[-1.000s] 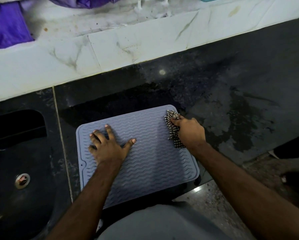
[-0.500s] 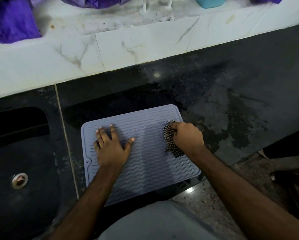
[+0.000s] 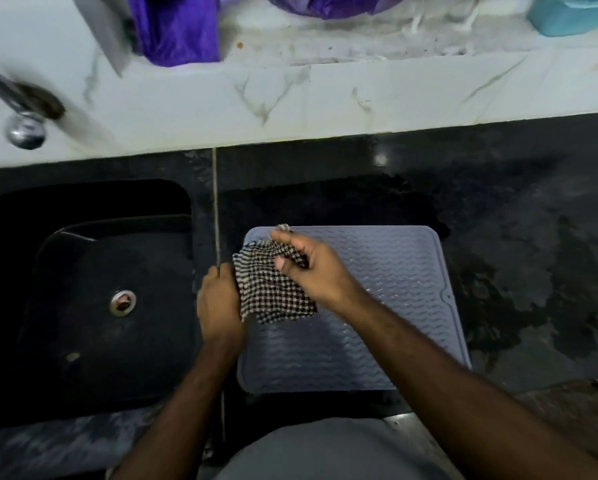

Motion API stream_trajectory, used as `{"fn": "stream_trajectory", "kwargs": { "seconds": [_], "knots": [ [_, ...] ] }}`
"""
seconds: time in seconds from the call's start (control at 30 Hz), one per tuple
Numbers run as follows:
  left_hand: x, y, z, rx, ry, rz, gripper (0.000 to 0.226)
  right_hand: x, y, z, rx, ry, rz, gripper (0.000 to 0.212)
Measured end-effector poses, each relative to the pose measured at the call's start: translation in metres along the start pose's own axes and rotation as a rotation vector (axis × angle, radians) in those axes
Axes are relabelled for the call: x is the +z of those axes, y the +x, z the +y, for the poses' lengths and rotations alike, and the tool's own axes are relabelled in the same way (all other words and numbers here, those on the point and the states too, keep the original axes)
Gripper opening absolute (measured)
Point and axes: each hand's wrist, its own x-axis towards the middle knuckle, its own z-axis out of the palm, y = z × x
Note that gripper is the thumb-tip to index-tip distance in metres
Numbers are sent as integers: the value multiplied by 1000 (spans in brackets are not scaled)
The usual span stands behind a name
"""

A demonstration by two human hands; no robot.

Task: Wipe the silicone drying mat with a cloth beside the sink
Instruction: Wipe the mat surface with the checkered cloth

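The right hand (image 3: 311, 271) pinches the checked cloth (image 3: 273, 289) at the far-left corner of the mat (image 3: 377, 306); the left hand (image 3: 219, 303) grips its left edge (beside the sink (image 3: 82, 306)). Unwiped mat lies rightward.

Single head-worn wide-angle view, looking steeply down and forward from above the counter (image 3: 498, 209) edge. It is sitting close over the work area, both forearms entering from the bottom of frame. It is facing the marble ledge (image 3: 325, 95) at top, with the sink (image 3: 82, 306) falling left and the mat (image 3: 394, 271) near centre. Edges are bending from lens distortion. No second view sharing the scene.
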Motion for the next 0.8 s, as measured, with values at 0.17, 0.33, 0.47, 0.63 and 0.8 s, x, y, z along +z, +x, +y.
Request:
{"fn": "stream_trajectory", "kwargs": {
  "seconds": [0.17, 0.33, 0.47, 0.63, 0.8],
  "knots": [
    [2, -5, -8, -16, -123, -5, 15, 39, 10, 51, 32, -542, 4, 43],
    [4, -1, -2, -65, -189, -35, 16, 62, 11, 51, -48, -891, 8, 52],
    [2, 3, 5, -89, -172, -71, 20, 75, 21, 48, -13, -950, -45, 58],
    [5, 4, 9, -78, -90, -80, 7, 72, 32, 41, 34, -881, -66, 53],
    [16, -1, 10, 14, 68, -21, 7, 69, 33, 31, 55, -965, -61, 50]
  ]
}}
